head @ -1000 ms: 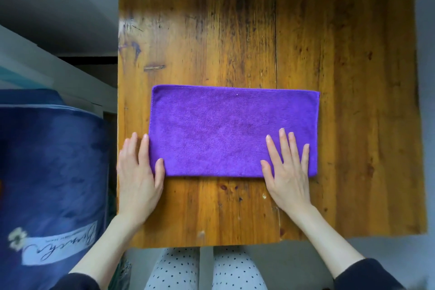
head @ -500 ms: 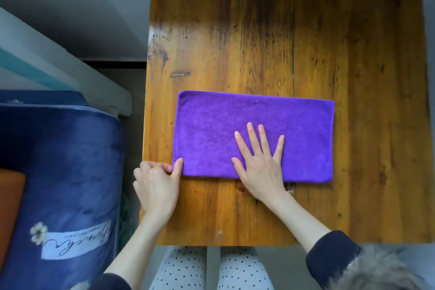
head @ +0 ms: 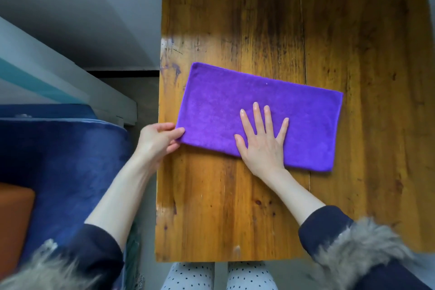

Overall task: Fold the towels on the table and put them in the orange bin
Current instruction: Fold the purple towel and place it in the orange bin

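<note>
A purple towel (head: 303,110), folded into a long rectangle, lies on the wooden table (head: 367,42), turned a little clockwise. My left hand (head: 158,140) pinches its near left corner between thumb and fingers at the table's left edge. Flat on the towel's near middle rests my right hand (head: 261,141), its fingers straight and spread. A corner of the orange bin (head: 13,221) shows at the far left edge of the view, below the table's level.
A dark blue padded seat or cushion (head: 66,160) stands left of the table, between it and the bin. A pale beam (head: 70,82) runs diagonally behind it. My knees in dotted trousers (head: 219,276) are under the near table edge.
My right hand slid left from the towel's right end to its near middle. My left hand went from lying flat beside the towel to pinching its near left corner. The view shifted left.
</note>
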The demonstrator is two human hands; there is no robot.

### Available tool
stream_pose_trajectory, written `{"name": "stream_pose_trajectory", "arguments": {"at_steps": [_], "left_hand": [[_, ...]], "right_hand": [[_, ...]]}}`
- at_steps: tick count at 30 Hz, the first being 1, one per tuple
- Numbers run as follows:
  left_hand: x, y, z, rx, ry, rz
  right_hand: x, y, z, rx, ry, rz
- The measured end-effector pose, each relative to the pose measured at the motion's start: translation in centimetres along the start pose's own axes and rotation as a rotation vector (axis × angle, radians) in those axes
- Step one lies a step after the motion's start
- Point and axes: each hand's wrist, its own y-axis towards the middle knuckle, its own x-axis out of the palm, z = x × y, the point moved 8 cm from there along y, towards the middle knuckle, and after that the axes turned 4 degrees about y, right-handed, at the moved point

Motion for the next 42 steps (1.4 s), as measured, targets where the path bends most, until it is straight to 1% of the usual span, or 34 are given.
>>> {"name": "stream_pose_trajectory", "arguments": {"at_steps": [4, 7, 10, 12, 14, 16, 18, 20, 22, 24, 26, 28, 29, 30, 31, 32, 33, 34, 35, 37, 38, 39, 40, 42], "left_hand": [[0.2, 2.3, 4.3, 0.025, 0.069, -0.071], [0.8, 2.9, 5.9, 0.03, -0.007, -0.149], [1.5, 2.3, 6.4, 0.086, -0.046, -0.211], [1.9, 1.5, 6.8, 0.138, -0.114, -0.239], [2.5, 0.6, 7.6, 0.193, -0.199, -0.275], [3.6, -0.5, 8.8, 0.256, -0.245, -0.303], [5.3, -2.0, 10.4, 0.324, -0.256, -0.315], [7.6, -4.0, 12.2, 0.406, -0.249, -0.315], [10.4, -6.0, 14.1, 0.526, -0.174, -0.302], [13.8, -8.1, 15.2, 0.642, -0.05, -0.302], [17.1, -9.5, 15.1, 0.758, 0.164, -0.239], [20.4, -10.4, 14.2, 0.918, 0.455, -0.148], [22.3, -10.8, 13.3, 0.994, 0.585, -0.164], [24.0, -11.0, 12.1, 1.034, 0.692, -0.219], [25.4, -10.8, 10.7, 1.037, 0.778, -0.294], [26.3, -10.6, 9.4, 1.026, 0.834, -0.365], [26.5, -10.5, 8.4, 1.029, 0.864, -0.402], [26.3, -10.4, 7.9, 1.048, 0.879, -0.383], [25.6, -10.3, 7.8, 1.085, 0.885, -0.308], [23.2, -9.9, 8.1, 1.139, 0.878, -0.065], [21.9, -9.7, 8.2, 1.133, 0.869, 0.042], [21.0, -9.4, 8.1, 1.121, 0.876, 0.115], [20.4, -9.2, 7.9, 1.114, 0.914, 0.155], [20.3, -8.7, 7.0, 1.124, 1.067, 0.165]], "right_hand": [[-1.1, 4.0, -0.6, 0.001, -0.003, 0.014], [-1.7, 5.8, -0.9, -0.023, 0.015, -0.008], [-2.4, 6.0, -0.9, -0.058, 0.088, -0.025], [-3.2, 5.4, -0.5, -0.081, 0.211, 0.002], [-4.3, 4.2, 0.8, -0.062, 0.415, 0.067], [-5.0, 2.7, 2.7, -0.005, 0.609, 0.122], [-5.5, 1.3, 4.9, 0.058, 0.75, 0.165], [-5.6, 0.1, 7.5, 0.163, 0.912, 0.202], [-5.4, -0.7, 10.3, 0.318, 1.098, 0.204], [-4.9, -1.4, 12.6, 0.427, 1.224, 0.184], [-4.0, -2.1, 14.3, 0.515, 1.393, 0.141], [-3.2, -2.8, 15.4, 0.61, 1.615, 0.106], [-2.9, -3.0, 15.8, 0.647, 1.714, 0.089], [-2.6, -3.1, 16.1, 0.675, 1.786, 0.067], [-2.4, -3.1, 16.3, 0.692, 1.831, 0.039], [-2.2, -3.0, 16.4, 0.698, 1.843, 0.011], [-2.1, -2.9, 16.4, 0.702, 1.834, -0.013], [-2.1, -2.6, 16.4, 0.702, 1.818, -0.03], [-2.2, -2.2, 16.4, 0.707, 1.801, -0.041], [-2.5, -1.2, 16.2, 0.712, 1.744, -0.045], [-2.8, -0.4, 16.3, 0.706, 1.683, -0.032], [-3.1, 0.5, 16.4, 0.689, 1.589, -0.008], [-3.4, 1.4, 16.6, 0.664, 1.476, 0.014], [-4.1, 3.0, 16.8, 0.626, 1.271, 0.044]]}}
